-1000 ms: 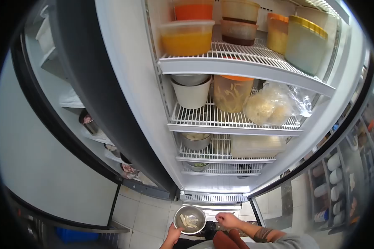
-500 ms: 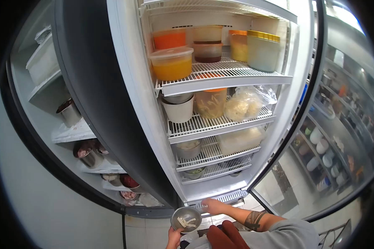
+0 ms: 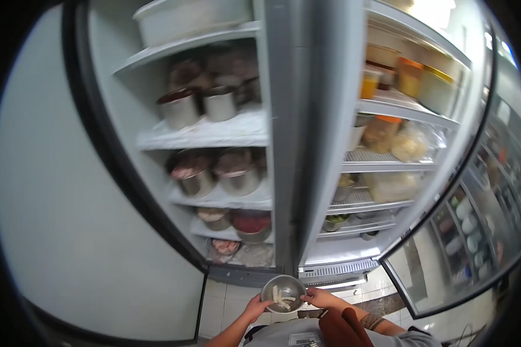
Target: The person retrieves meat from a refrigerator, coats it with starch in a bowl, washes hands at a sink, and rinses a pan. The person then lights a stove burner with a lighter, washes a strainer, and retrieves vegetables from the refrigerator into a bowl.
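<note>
A round metal bowl (image 3: 265, 289) is held low in front of my body, with a few pale strips (image 3: 282, 297) of food lying in it. On the bowl's left side, my left hand (image 3: 257, 306) grips the rim. My right hand (image 3: 316, 297) holds the rim on the opposite side, its fingers closed there. Both hands are below the two open cold cabinets, near the floor grille (image 3: 338, 270) of the right one.
At left stands an open freezer with frosted shelves (image 3: 208, 134) and metal pots (image 3: 182, 111) of meat. The open fridge at right holds tubs (image 3: 436, 89) and a plastic bag (image 3: 410, 144). Doors stand open on both sides: a pale one (image 3: 92, 191) and a glass one (image 3: 446, 254).
My view has turned left, bringing the freezer shelves into full sight. My right hand, earlier apart from the bowl, now grips its rim. The bowl stays in my left hand.
</note>
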The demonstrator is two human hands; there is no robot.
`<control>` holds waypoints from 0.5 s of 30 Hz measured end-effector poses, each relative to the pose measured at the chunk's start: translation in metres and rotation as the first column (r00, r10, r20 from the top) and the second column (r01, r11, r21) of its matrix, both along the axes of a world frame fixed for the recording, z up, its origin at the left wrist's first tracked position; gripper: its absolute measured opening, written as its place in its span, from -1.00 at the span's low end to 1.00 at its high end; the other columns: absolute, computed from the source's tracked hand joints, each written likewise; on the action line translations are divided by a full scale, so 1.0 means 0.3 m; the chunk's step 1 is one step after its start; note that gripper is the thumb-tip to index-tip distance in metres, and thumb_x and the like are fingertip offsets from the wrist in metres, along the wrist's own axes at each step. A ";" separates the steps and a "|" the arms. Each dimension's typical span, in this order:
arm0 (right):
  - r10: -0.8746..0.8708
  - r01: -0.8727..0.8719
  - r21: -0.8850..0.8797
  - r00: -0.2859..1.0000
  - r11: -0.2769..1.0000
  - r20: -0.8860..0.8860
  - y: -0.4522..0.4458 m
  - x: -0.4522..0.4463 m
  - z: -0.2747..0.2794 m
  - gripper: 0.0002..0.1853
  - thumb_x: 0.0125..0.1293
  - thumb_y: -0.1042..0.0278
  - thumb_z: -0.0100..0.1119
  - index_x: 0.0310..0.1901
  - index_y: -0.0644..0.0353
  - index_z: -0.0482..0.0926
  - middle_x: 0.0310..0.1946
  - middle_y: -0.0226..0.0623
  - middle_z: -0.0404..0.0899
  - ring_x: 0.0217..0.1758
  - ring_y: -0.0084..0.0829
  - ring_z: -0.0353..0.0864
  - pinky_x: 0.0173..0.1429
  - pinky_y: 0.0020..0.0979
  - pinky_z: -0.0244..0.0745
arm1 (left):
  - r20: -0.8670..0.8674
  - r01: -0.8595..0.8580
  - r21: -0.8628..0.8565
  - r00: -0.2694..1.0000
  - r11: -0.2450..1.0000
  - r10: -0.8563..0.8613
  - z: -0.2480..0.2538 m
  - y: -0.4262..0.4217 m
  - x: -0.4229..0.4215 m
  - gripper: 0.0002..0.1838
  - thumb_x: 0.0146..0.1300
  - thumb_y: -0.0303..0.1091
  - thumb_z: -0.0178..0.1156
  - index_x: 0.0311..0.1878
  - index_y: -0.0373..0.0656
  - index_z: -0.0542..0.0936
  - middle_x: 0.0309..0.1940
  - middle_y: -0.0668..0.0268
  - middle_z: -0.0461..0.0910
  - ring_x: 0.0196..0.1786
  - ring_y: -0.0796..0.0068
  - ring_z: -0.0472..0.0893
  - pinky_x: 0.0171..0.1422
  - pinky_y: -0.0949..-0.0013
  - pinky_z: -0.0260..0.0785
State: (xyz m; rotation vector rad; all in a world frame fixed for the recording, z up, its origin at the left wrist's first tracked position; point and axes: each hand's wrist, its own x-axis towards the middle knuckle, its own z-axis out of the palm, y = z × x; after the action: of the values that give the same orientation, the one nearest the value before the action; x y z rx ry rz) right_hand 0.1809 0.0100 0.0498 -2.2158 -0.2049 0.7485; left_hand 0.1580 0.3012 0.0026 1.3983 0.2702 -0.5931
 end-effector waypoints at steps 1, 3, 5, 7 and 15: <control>0.039 -0.039 -0.016 0.999 0.999 -0.008 0.024 -0.006 -0.003 -0.45 0.42 -0.14 0.16 0.02 0.32 0.57 -0.18 -0.11 0.71 -0.12 -0.27 0.72 0.02 -0.24 0.58 | -0.008 -0.039 -0.016 0.999 0.999 0.039 0.009 0.016 -0.013 -0.49 0.28 -0.38 0.29 0.28 -0.31 0.46 0.05 0.15 0.62 -0.02 0.33 0.68 0.04 0.24 0.62; -0.186 0.223 0.095 0.937 0.970 -0.297 0.051 -0.017 -0.009 -0.55 0.42 0.05 0.19 -0.02 0.38 0.59 -0.19 -0.06 0.68 -0.12 -0.28 0.73 -0.04 -0.30 0.65 | -0.039 0.029 -0.051 0.999 0.998 -0.031 0.039 0.032 -0.018 -0.48 0.36 -0.23 0.28 0.30 -0.27 0.46 0.04 0.20 0.63 -0.02 0.39 0.67 0.05 0.26 0.60; -0.302 0.397 0.160 0.857 0.904 -0.417 0.078 -0.027 -0.041 -0.65 0.37 0.22 0.28 -0.05 0.40 0.60 -0.23 -0.14 0.69 -0.22 -0.36 0.75 -0.16 -0.38 0.68 | -0.011 0.038 -0.080 0.999 0.996 -0.039 -0.006 0.055 -0.033 -0.44 0.41 -0.10 0.26 0.32 -0.24 0.44 0.03 0.24 0.63 -0.03 0.42 0.66 0.06 0.29 0.60; -0.302 0.473 0.217 0.790 0.854 -0.534 0.080 -0.038 -0.064 -0.71 0.32 0.31 0.30 -0.09 0.39 0.60 -0.28 -0.16 0.70 -0.28 -0.29 0.77 -0.18 -0.35 0.69 | -0.032 0.024 -0.138 0.999 0.990 -0.029 0.016 0.067 -0.067 -0.45 0.45 -0.05 0.19 0.35 -0.18 0.41 0.05 0.23 0.62 0.01 0.42 0.66 0.08 0.27 0.59; -0.280 0.333 0.088 0.888 0.939 -0.366 0.106 -0.053 -0.030 -0.79 0.30 0.39 0.23 -0.19 0.41 0.63 -0.37 -0.18 0.68 -0.34 -0.38 0.72 -0.15 -0.34 0.71 | -0.181 -0.160 -0.422 0.979 0.893 0.090 -0.076 0.164 -0.164 -0.43 0.54 -0.03 0.04 0.46 -0.12 0.30 0.19 0.24 0.52 0.05 0.34 0.63 0.09 0.15 0.61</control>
State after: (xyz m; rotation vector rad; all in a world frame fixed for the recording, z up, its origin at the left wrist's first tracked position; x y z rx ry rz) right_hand 0.1651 0.0419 0.0407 -1.8745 0.2567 0.8980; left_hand 0.1090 0.3504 -0.0202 0.8952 0.3289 -0.6135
